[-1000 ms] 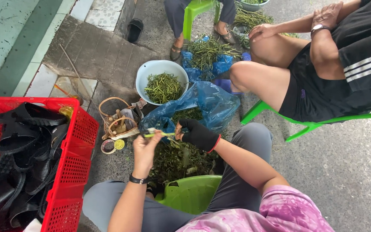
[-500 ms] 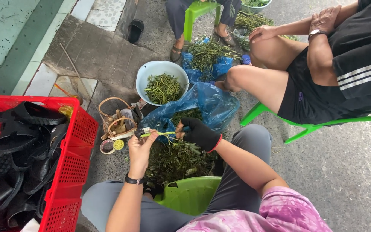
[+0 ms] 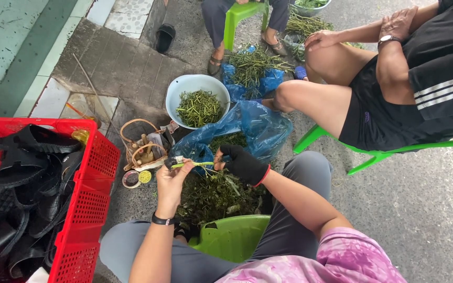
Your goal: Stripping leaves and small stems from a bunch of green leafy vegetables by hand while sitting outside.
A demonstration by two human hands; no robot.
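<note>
Now, head view: both hands pinch one green stem [image 3: 194, 164] over the leaf pile [image 3: 213, 196].
Left hand [image 3: 173, 181], bare, is closed on the stem's left end; right hand [image 3: 242, 163], in a black glove, is clamped on its right end, stem level between them, above the blue bag [image 3: 258, 126]. Judgement: best kept taut and close over the pile so trimmings drop there, with the pale bowl [image 3: 182, 89] of cut greens within reach. Red crate [image 3: 87, 194] of sandals sits left; a seated person's knee [image 3: 289, 94] is beyond.
</note>
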